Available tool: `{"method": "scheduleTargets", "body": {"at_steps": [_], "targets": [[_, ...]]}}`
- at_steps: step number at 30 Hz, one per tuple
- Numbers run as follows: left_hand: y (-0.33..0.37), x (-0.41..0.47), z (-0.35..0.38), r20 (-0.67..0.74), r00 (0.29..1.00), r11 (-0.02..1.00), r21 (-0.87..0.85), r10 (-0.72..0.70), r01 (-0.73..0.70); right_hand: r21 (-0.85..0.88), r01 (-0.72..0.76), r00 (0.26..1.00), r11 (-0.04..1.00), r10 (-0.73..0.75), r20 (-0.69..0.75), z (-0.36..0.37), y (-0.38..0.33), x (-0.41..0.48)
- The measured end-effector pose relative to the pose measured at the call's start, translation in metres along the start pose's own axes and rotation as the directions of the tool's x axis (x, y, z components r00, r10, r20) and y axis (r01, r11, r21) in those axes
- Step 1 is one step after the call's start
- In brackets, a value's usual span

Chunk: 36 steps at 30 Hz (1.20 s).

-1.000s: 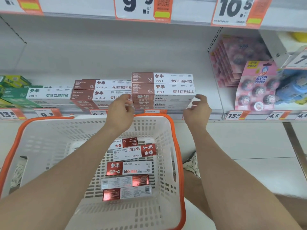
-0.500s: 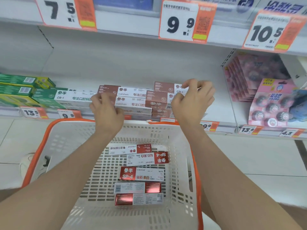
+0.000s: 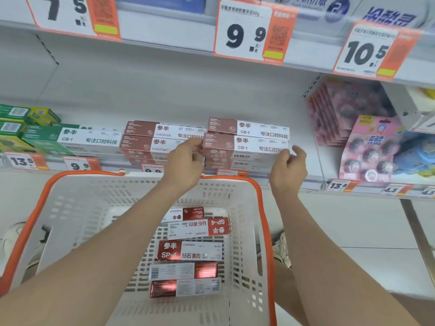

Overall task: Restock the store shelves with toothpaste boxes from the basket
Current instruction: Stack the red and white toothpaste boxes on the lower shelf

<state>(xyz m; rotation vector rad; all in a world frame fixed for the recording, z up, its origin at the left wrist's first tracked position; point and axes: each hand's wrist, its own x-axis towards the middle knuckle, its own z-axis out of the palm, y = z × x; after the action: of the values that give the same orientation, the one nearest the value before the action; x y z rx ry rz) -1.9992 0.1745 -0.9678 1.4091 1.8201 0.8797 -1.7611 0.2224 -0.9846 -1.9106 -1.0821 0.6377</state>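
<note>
You're bracketing the CB-1 box (image 3: 244, 147), lying long-axis left-right on the shelf (image 3: 294, 182): left hand (image 3: 186, 161) fingers curling onto its end, grip unclear; right hand (image 3: 288, 165) fingers hanging loose, empty.

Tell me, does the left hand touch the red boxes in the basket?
Apart. Head view: the left hand is up at the shelf, the red boxes low on the basket floor.

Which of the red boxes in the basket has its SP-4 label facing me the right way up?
The middle box of the five. The box behind it reads upside down; the two nearest boxes show barcodes instead.
</note>
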Motion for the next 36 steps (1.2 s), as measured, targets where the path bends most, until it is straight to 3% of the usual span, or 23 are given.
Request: {"method": "scheduleTargets", "body": {"at_steps": [8,36], "targets": [[0.008,-0.002,0.017,0.000,1.000,0.998,-0.060,-0.005,0.005,-0.043,0.107,0.994,0.993,-0.108,-0.018,-0.012,0.002,0.004],[0.008,-0.002,0.022,-0.007,1.000,0.999,-0.036,-0.010,0.009,-0.007,0.168,0.986,0.986,-0.168,-0.019,-0.010,0.009,0.005]]}}
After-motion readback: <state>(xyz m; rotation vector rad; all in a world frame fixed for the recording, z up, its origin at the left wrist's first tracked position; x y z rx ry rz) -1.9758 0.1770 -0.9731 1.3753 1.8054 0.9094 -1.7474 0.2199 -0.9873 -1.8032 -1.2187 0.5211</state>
